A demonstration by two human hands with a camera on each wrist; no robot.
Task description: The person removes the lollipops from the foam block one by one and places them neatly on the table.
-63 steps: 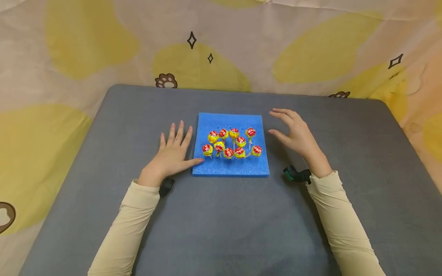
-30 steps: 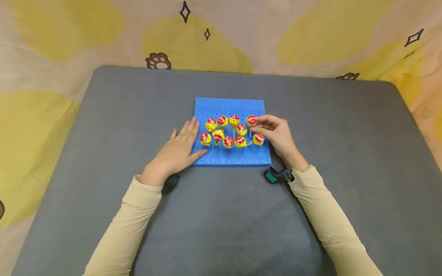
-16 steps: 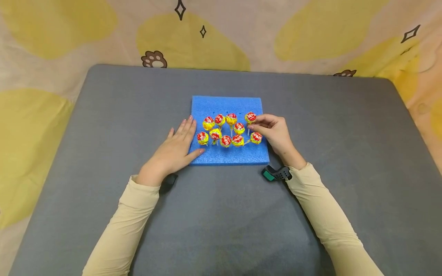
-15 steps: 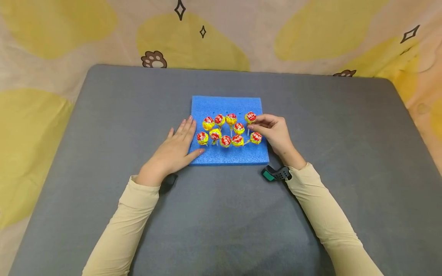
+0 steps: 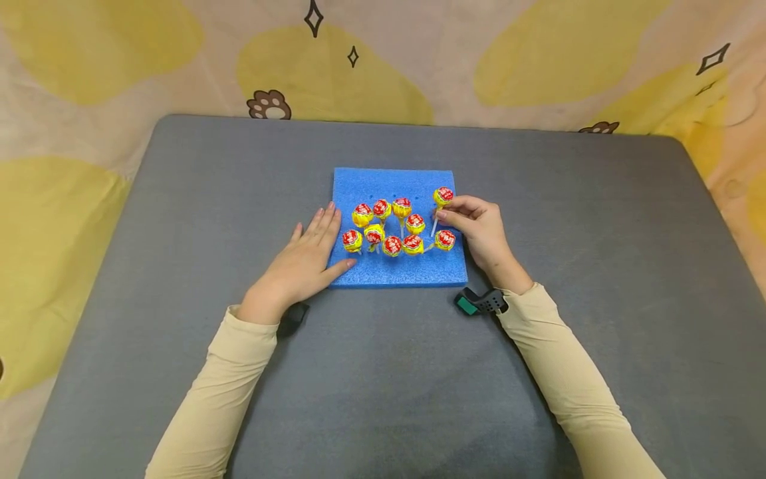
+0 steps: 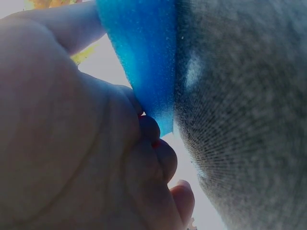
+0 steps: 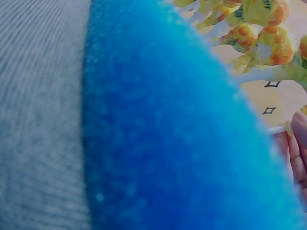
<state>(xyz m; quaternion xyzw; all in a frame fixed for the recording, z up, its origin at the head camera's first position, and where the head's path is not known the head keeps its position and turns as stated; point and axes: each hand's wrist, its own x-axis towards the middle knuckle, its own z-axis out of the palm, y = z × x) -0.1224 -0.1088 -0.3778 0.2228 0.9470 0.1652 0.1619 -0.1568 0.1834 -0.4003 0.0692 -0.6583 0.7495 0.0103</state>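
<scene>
A blue foam block [image 5: 395, 274] holds several lollipops in yellow and red wrappers, their white sticks in the foam. My left hand [image 5: 299, 263] lies flat with straight fingers along the block's left side, thumb over its front left part; the left wrist view shows fingers [image 6: 165, 158] against the foam edge [image 6: 148, 62]. At the right, my right hand [image 5: 479, 229] pinches a lollipop [image 5: 443, 196] by the stick just under its wrapper, the stick tilted over the foam. In the right wrist view the block's side [image 7: 158, 120] hides most of that hand [image 7: 300, 143].
Small holes show in the foam behind the lollipops. The block lies on a grey table [image 5: 383, 372], with a patterned yellow and cream cloth [image 5: 455, 60] behind it. A lollipop [image 5: 445, 240] stands close to the right hand, at the block's right front.
My right hand came in from the right and took hold of the back right lollipop, which has since risen and tilted right. My left hand moved onto the block's left edge, its fingers drawn together.
</scene>
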